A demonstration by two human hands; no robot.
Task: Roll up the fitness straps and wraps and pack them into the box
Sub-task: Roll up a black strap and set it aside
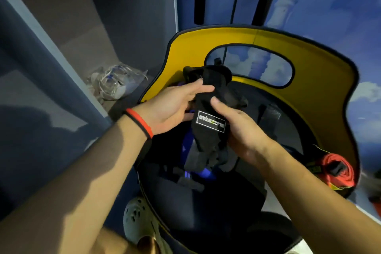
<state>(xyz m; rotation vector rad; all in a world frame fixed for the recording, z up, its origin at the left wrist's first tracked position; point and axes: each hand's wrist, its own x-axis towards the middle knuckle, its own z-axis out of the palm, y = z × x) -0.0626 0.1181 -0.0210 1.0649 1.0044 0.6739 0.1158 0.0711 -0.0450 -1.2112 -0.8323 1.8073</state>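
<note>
Blurred label [210, 123] on black wrap [206, 140]

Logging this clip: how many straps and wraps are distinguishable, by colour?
Black wrap, held by left hand and right hand: 1
Orange rolled strap, at the box's right wall: 1
Blue strap, under the black wrap: 1
Total: 3; darker items in the box cannot be separated.
</note>
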